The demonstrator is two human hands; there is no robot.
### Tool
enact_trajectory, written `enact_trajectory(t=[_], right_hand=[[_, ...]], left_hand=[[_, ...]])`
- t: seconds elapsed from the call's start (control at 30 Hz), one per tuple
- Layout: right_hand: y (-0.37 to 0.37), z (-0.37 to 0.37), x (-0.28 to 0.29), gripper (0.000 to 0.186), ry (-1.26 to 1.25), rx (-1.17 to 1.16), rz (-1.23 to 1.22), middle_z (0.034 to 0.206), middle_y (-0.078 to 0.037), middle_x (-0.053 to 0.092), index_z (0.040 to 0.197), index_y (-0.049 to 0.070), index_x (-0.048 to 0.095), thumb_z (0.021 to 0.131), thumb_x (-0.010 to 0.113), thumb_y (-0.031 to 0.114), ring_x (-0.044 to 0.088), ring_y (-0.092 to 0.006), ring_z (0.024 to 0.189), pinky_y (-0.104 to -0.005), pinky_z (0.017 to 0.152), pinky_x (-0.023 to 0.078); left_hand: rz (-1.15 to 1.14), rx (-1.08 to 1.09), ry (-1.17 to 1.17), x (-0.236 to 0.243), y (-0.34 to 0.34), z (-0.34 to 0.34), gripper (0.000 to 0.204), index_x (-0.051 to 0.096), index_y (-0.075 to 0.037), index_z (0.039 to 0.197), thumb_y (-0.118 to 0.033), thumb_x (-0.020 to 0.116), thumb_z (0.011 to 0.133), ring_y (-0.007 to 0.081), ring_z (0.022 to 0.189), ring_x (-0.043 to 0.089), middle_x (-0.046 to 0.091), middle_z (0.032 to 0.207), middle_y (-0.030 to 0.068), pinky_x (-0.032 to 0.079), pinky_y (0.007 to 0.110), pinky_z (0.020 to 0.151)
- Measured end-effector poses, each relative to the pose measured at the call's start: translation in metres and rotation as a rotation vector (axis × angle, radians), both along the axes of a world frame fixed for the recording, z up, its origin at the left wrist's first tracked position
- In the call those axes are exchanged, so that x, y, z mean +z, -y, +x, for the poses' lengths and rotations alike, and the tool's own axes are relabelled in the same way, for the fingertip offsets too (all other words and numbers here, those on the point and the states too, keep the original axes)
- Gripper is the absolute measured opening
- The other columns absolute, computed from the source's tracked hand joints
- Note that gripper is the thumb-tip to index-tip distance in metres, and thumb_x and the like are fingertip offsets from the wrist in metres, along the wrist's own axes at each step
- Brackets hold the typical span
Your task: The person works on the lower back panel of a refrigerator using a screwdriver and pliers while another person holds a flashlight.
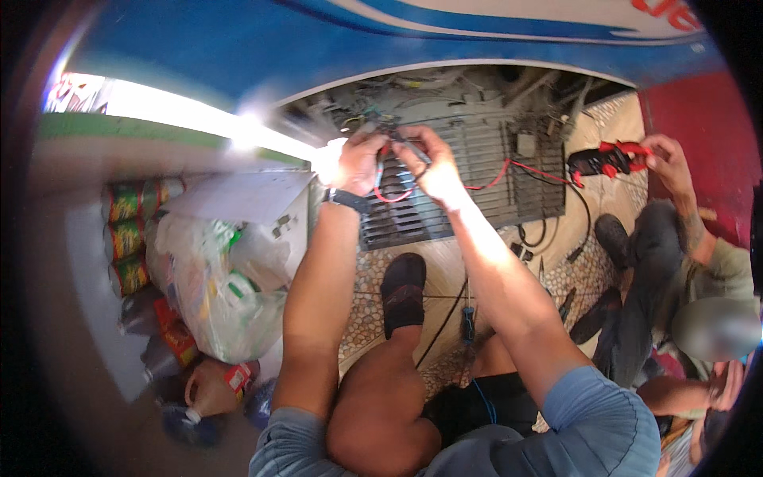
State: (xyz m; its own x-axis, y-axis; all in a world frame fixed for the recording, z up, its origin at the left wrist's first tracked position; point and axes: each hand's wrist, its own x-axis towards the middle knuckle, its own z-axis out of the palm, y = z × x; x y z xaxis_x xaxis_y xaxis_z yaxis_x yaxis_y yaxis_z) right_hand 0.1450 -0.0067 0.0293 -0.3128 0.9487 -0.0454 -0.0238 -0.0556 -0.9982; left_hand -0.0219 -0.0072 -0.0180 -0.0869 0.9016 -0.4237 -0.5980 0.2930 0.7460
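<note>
1. The left hand (pixel 358 165) is at the wires (pixel 367 117) in the opening under the blue cabinet (pixel 199 60); its fingers are bent and drawn together, but glare and blur hide what they pinch, so I cannot tell.
2. The right hand (pixel 439 171) is just beside it, thumb and fingers pinching a dark probe (pixel 412 149), which lies slanted across them in front of the opening.
3. A red lead (pixel 496 178) loops below both hands and runs right, over the grille (pixel 477 208), toward the meter (pixel 592 162).
4. A co-worker's hand (pixel 669 163) grips the red-and-black meter at its red end, well apart from the person's hands.
5. A watch (pixel 347 200) circles the left wrist.
6. Between the person's legs and the grille, a screwdriver (pixel 469 324) lies on the pebbled floor (pixel 369 282); pliers (pixel 567 304) lie to its right.
7. At the left, a clear bag (pixel 211 298) stands beside stacked cans (pixel 127 238), with bottles (pixel 214 388) below.
</note>
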Motion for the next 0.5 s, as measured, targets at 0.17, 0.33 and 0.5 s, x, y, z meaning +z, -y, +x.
enact_trajectory(t=[0.17,0.33,0.5], right_hand=[[0.005,0.007,-0.002,0.034,-0.001,-0.021,-0.041,0.095,-0.013,0.072,0.117,0.000,0.059,0.090,0.068,0.019,0.068,-0.0166,0.088,-0.0301,0.080,0.051],[0.028,0.017,0.000,0.031,0.271,-0.024,0.228,0.092,-0.016,0.069,0.118,0.001,0.057,0.091,0.066,0.015,0.067,-0.0221,0.080,-0.0329,0.076,0.051],[0.073,0.066,-0.027,0.035,0.722,0.144,0.382,0.096,-0.016,0.061,0.120,0.008,0.056,0.086,0.063,0.004,0.062,-0.0381,0.089,-0.0450,0.078,0.051]], left_hand=[[0.001,0.014,0.100,0.022,0.005,0.011,0.019,0.064,0.003,0.104,0.003,0.062,0.085,0.0180,0.089,0.063,0.067,0.098,0.0100,0.052,0.032,0.083],[-0.008,0.031,0.102,0.026,0.009,0.004,0.014,0.063,0.002,0.098,0.004,0.062,0.084,0.0167,0.089,0.063,0.065,0.094,0.0090,0.052,0.029,0.082],[0.009,0.035,0.133,0.020,0.008,0.004,0.011,0.062,0.004,0.094,0.005,0.062,0.084,0.0164,0.083,0.061,0.065,0.094,0.0091,0.051,0.027,0.080]])
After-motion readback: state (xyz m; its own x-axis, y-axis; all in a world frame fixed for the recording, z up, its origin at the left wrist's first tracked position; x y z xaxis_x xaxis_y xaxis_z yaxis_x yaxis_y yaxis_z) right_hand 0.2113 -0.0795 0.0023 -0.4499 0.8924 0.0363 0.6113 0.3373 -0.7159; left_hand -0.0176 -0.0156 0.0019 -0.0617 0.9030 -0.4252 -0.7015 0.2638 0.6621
